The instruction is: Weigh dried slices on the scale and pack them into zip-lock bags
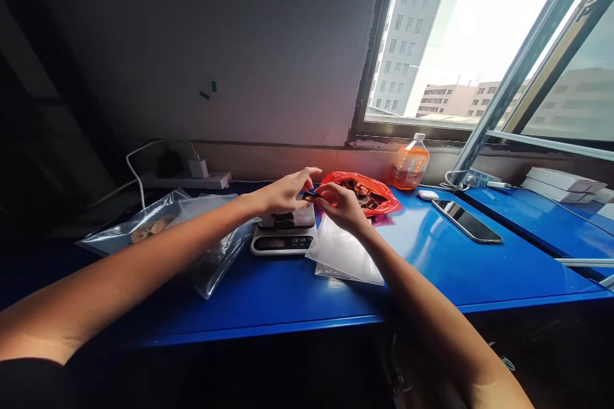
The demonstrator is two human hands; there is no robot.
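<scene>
Over the digital scale (284, 243), my left hand (286, 193) and my right hand (344, 206) meet at a small dark dried piece (311, 195). My right thumb and fingers pinch it. The left fingertips close on its other end, while the left index finger stretches out above. More dark matter lies on the scale's pan, partly hidden by my left hand. Just behind my right hand, an open red plastic bag (391, 203) holds several dark brown dried pieces (361, 195). Clear flat plastic bags (348, 254) lie under my right wrist, beside the scale.
Left of the scale, clear bags (218, 262) lie partly under my left forearm, one with brown round pieces (152, 228). A bottle of orange drink (411, 163), a white case (427, 195) and a phone (466, 221) stand right on the blue table (288, 307). A power strip (213, 180) lies behind.
</scene>
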